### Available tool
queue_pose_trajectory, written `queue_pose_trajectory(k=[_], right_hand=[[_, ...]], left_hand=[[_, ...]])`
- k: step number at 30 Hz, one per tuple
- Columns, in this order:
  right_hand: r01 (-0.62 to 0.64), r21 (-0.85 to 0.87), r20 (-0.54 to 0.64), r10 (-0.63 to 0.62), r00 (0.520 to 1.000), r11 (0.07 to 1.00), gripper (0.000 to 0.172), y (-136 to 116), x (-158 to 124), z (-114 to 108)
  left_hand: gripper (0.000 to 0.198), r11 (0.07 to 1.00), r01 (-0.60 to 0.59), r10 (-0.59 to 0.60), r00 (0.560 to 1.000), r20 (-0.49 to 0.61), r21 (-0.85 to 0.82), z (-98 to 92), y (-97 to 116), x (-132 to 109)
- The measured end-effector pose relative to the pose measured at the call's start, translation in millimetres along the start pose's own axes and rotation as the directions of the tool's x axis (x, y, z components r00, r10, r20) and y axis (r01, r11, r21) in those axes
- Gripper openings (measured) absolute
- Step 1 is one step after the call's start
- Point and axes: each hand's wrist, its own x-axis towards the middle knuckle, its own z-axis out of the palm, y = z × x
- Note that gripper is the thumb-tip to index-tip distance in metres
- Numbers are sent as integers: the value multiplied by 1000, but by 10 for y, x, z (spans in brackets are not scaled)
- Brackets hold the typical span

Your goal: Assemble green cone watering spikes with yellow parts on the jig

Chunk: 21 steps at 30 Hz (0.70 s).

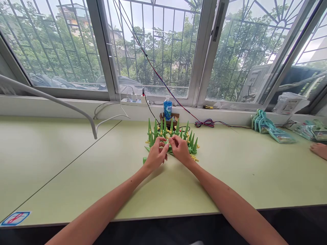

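Note:
My left hand (156, 154) is closed, thumb and fingers pinching a small green plastic piece (167, 142), seemingly part of a spike. Right beside it, my right hand (180, 148) pinches at the same spot; its fingers hide what they hold. Around and behind both hands stand several green cone-shaped plastic spikes (149, 128), points up, with small yellow valve-like parts (188, 134) on many of them. More green spikes (194, 146) stand to the right of my right hand. Loose yellow pieces (194, 158) lie by my right wrist, and a green tube end (144, 160) shows beside my left hand.
Behind the spikes are a blue bottle (167, 108) and a small brown box (176, 117). A coiled cable (205, 123) lies near the wall. Teal plastic items (270, 127) sit at right, near another person's hand (319, 149). A white cable (76, 109) hangs at left.

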Motion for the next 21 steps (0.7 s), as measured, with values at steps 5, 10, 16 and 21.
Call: queue_pose_trajectory(k=[5,10,16,21], right_hand=[[8,-3,-6,-8,1000,1000,29,22,4,6],[0,-9,0,0,1000,1000,30,33,3,9],[-1,-13,-2,1,1000,1000,30,14,4,3],[6,-11,-6,-6,1000,1000,29,12,5,2]], left_hand=[[28,999,-28,29,1000,-8,47,1,37,-12],[29,998,-33,34,999,-18,59,0,64,-19],[29,996,-44,47,998,-29,72,2,59,-18],[30,997,-38,41,998,-40,61,7,53,-16]])
